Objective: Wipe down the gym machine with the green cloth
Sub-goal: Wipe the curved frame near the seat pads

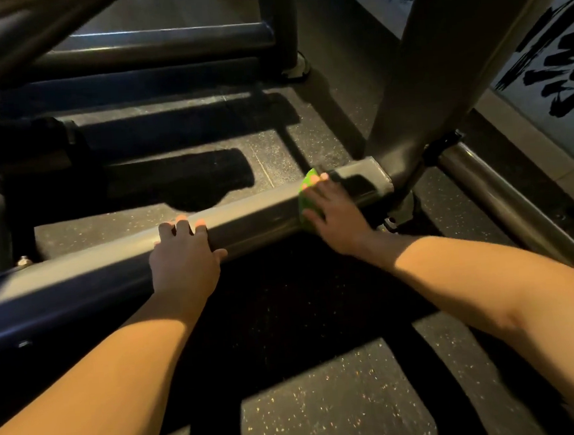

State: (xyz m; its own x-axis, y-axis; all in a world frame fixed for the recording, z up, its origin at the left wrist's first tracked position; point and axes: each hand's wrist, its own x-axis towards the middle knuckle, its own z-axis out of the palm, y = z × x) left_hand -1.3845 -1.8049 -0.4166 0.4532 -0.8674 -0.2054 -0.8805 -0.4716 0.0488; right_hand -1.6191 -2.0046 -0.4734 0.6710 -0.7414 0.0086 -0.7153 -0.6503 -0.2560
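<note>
A downward view is given of the low frame of a dark grey, steel-tubed gym machine [162,45], seen in dim light with hard shadows. A thick, rounded horizontal beam [255,220] of matt grey metal runs from the lower left of the frame up to the centre right. There it is joined to a broad slanted upright post [416,87].

A small, bright green cloth [305,190] of soft fabric is pressed against the beam just left of that joint. It is mostly hidden under the right hand [335,213], which is laid flat over it with the fingers stretched out. Only the cloth's left edge can be seen.

The left hand [184,256] is placed at the centre of the frame, well apart from the cloth. Its fingers are curled over the top of the beam and its thumb lies on the near face, so the beam is gripped for support.

Speckled black rubber floor [327,403] fills the lower frame. A pale wall panel [558,58] with black brush lettering is seen at the upper right.

The cloth is judged light, limp and likely to bunch, so it is best held spread under a flat palm. The smooth painted metal is likely to let it slide easily.
</note>
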